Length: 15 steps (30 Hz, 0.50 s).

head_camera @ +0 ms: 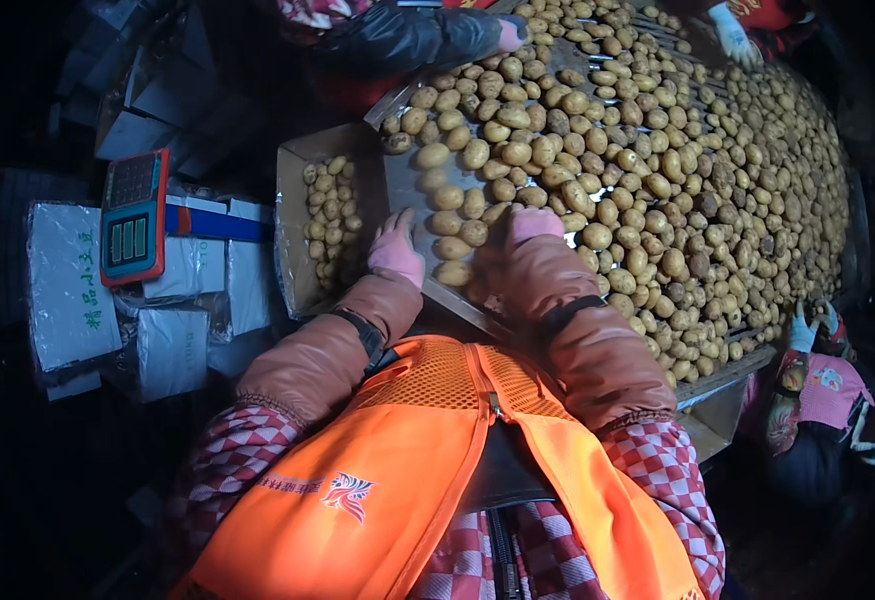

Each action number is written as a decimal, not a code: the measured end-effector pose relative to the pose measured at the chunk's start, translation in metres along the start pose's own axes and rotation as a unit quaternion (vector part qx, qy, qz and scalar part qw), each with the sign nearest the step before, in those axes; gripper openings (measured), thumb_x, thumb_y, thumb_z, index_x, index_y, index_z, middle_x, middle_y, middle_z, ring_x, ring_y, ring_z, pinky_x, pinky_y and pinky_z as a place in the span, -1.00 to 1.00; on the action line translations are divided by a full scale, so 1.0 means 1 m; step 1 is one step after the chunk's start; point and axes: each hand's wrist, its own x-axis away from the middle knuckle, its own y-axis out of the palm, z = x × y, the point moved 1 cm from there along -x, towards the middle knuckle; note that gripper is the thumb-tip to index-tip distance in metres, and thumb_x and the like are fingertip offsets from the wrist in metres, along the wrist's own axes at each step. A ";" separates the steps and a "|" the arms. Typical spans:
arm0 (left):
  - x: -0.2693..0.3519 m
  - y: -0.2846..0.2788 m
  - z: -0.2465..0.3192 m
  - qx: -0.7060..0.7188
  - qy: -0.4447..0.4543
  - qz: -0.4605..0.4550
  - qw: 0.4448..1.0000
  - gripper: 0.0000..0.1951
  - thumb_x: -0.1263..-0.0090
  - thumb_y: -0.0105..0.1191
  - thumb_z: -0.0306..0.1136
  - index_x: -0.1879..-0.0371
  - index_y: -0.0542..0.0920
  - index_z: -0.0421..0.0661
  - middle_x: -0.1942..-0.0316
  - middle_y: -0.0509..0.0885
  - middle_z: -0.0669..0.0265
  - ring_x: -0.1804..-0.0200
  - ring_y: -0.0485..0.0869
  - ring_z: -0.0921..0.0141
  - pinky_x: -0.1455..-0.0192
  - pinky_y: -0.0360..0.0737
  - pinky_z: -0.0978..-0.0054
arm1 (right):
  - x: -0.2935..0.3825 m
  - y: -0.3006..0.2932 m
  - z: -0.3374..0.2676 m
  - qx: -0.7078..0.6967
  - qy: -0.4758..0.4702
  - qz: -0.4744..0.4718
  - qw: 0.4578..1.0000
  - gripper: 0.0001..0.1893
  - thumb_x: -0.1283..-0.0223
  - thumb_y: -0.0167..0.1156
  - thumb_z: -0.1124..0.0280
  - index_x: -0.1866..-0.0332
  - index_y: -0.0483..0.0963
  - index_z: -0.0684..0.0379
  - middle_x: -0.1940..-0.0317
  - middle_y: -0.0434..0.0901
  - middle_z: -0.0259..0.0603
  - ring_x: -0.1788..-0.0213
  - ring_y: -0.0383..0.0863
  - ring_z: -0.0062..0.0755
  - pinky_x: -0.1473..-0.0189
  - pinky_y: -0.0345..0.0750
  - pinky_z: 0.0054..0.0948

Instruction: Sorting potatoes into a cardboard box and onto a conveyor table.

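My left hand (396,246), in a pink glove, rests at the left edge of the metal chute (416,184), fingers stretched forward and no potato visible in them. Just beyond that edge stands an open cardboard box (295,161) with small potatoes (330,206) inside. On the chute, several potatoes (448,223) lie loose between my two hands. My right hand (535,223), also in a pink glove, is at the near side of the potato heap (655,180). Its fingertips are hidden against the potatoes, so any grip cannot be made out.
A digital scale display (134,217) stands at left, above plastic-wrapped white cartons (73,285) bearing writing. Across the table, one co-worker's gloved hand (511,34) and another's white-gloved hand (735,37) reach in. A co-worker in pink (831,394) works at lower right, near the wooden table edge (730,373).
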 end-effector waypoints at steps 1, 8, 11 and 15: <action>0.001 -0.001 -0.002 0.003 0.003 0.002 1.000 -0.44 -0.25 0.01 -0.57 -0.31 0.54 0.02 -0.35 0.56 0.20 -0.33 0.52 0.05 -0.41 0.48 0.18 | 0.003 -0.004 0.009 -0.051 -0.036 -0.009 0.998 -0.67 -0.46 0.04 0.34 -0.21 0.56 0.16 -0.06 0.72 0.00 -0.13 0.72 -0.10 -0.15 0.63 -0.21; -0.022 -0.030 0.029 -0.006 0.211 0.004 0.978 -0.47 -0.26 0.10 -0.52 -0.26 0.60 0.14 -0.25 0.59 0.22 -0.35 0.48 0.09 -0.40 0.46 0.15 | 0.074 0.012 0.067 -0.921 0.038 -0.022 0.386 -0.33 -0.31 0.37 0.32 -0.50 0.32 0.07 -0.22 0.60 -0.15 -0.11 0.64 -0.30 -0.04 0.61 -0.40; -0.074 -0.023 0.077 -0.036 0.327 -0.104 0.939 -0.41 -0.21 0.10 -0.59 -0.28 0.60 0.16 -0.24 0.60 0.15 -0.29 0.54 0.01 -0.35 0.51 0.14 | 0.099 0.018 0.067 -0.952 0.004 0.004 0.306 -0.27 -0.23 0.38 0.37 -0.52 0.29 0.08 -0.33 0.52 -0.07 -0.28 0.58 -0.09 -0.23 0.61 -0.12; -0.120 0.011 0.127 -0.082 0.292 -0.227 0.925 -0.49 -0.34 -0.01 -0.52 -0.27 0.60 0.21 -0.23 0.59 0.02 -0.17 0.64 -0.04 -0.23 0.60 0.05 | 0.118 0.023 0.059 -0.966 -0.007 0.073 0.247 -0.22 -0.08 0.41 0.40 -0.49 0.31 0.05 -0.36 0.50 -0.07 -0.37 0.52 0.04 -0.38 0.51 0.08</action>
